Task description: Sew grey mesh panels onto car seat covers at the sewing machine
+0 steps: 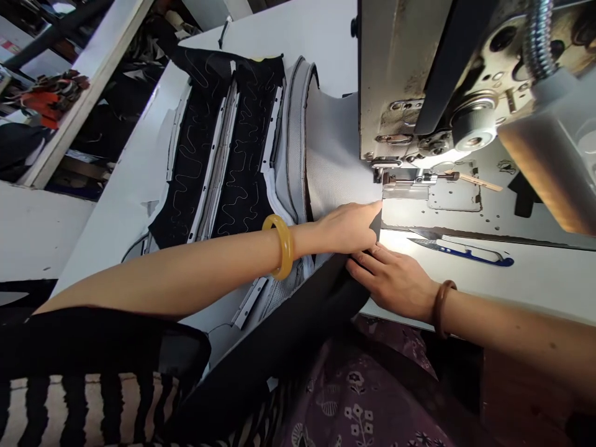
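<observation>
- Left hand point(349, 226), flat and unclenched, presses grey mesh fabric panel point(330, 161).
- Right hand point(395, 279), likewise flat, pins black fabric strip point(298, 329).
- Metal presser foot point(405, 186) just beyond fingertips; seam joining the 2 judged barely begun.

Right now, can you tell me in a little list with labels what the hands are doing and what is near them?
left hand: flat on the grey cloth, beside the foot of the sewing machine
right hand: fingers on the edge of the black cloth
on wrists: yellow bangle left, brown bangle right
nearby: blue snips on the white table
</observation>
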`<action>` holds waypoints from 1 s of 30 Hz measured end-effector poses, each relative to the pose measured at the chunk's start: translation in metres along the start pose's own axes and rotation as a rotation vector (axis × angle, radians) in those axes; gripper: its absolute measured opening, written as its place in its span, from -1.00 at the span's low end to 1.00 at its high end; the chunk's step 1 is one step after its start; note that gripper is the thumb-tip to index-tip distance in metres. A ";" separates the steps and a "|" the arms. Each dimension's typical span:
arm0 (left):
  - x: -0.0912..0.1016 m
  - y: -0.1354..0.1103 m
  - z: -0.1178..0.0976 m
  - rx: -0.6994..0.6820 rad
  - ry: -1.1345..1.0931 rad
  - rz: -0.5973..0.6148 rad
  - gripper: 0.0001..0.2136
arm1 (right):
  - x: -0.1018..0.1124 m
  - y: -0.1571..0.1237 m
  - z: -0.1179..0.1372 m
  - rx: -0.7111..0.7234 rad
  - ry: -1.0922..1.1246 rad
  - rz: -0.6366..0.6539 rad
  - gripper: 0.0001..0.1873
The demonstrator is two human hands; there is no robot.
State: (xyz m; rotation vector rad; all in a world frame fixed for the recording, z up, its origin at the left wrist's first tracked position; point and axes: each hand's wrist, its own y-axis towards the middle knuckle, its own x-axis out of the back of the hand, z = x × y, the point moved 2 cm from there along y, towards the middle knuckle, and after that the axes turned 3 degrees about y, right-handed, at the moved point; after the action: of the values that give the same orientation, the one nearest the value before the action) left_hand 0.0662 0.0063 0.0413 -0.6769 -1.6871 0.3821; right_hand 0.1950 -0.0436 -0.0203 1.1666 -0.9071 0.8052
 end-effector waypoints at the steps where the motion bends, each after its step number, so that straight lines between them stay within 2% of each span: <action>1: 0.001 0.001 0.000 0.002 0.001 -0.004 -0.35 | 0.000 0.000 -0.002 -0.004 -0.001 0.005 -0.61; 6: 0.004 0.012 0.001 0.008 -0.005 -0.044 -0.37 | -0.002 0.005 -0.013 -0.015 -0.033 0.002 -0.64; 11: 0.010 0.026 -0.003 0.006 -0.027 -0.106 -0.50 | -0.006 0.007 -0.021 -0.010 -0.081 0.044 -0.68; 13: 0.010 0.016 -0.002 -0.030 -0.056 -0.120 -0.59 | -0.006 0.005 -0.016 0.011 -0.097 0.039 -0.71; 15: 0.001 -0.010 0.003 -0.130 -0.066 -0.150 -0.60 | -0.003 0.002 -0.005 0.057 -0.090 0.020 -0.71; 17: -0.017 -0.047 0.018 -0.174 -0.028 -0.249 -0.57 | 0.000 -0.003 0.007 0.087 -0.081 0.006 -0.69; 18: -0.029 -0.066 0.031 -0.111 0.015 -0.342 -0.57 | 0.000 -0.005 0.013 0.091 -0.080 0.012 -0.68; 20: -0.054 -0.097 0.067 0.245 0.069 -0.533 -0.53 | -0.001 -0.008 0.023 0.089 -0.082 0.043 -0.65; 21: -0.068 -0.107 0.086 0.403 0.068 -0.564 -0.50 | -0.003 -0.009 0.028 0.089 -0.081 0.047 -0.65; 22: -0.079 -0.112 0.104 0.504 0.058 -0.565 -0.48 | -0.006 -0.010 0.032 0.094 -0.075 0.047 -0.65; 23: -0.089 -0.113 0.120 0.549 0.057 -0.555 -0.47 | -0.009 -0.011 0.035 0.100 -0.065 0.048 -0.65; 25: -0.097 -0.106 0.145 0.555 0.072 -0.544 -0.45 | -0.014 -0.013 0.040 0.102 -0.043 0.057 -0.70; 27: -0.092 -0.096 0.158 0.509 0.094 -0.554 -0.44 | -0.015 -0.012 0.042 0.106 -0.033 0.094 -0.74; 29: -0.079 -0.090 0.156 0.453 0.105 -0.600 -0.46 | -0.011 -0.008 0.041 0.137 -0.048 0.121 -0.73; 30: -0.070 -0.089 0.148 0.404 0.108 -0.635 -0.49 | -0.007 -0.005 0.039 0.162 -0.059 0.118 -0.73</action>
State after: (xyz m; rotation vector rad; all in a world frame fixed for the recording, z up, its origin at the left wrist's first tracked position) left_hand -0.0894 -0.0900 0.0055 0.1424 -1.5612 0.2125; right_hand 0.1903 -0.0831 -0.0233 1.2927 -0.9801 0.9585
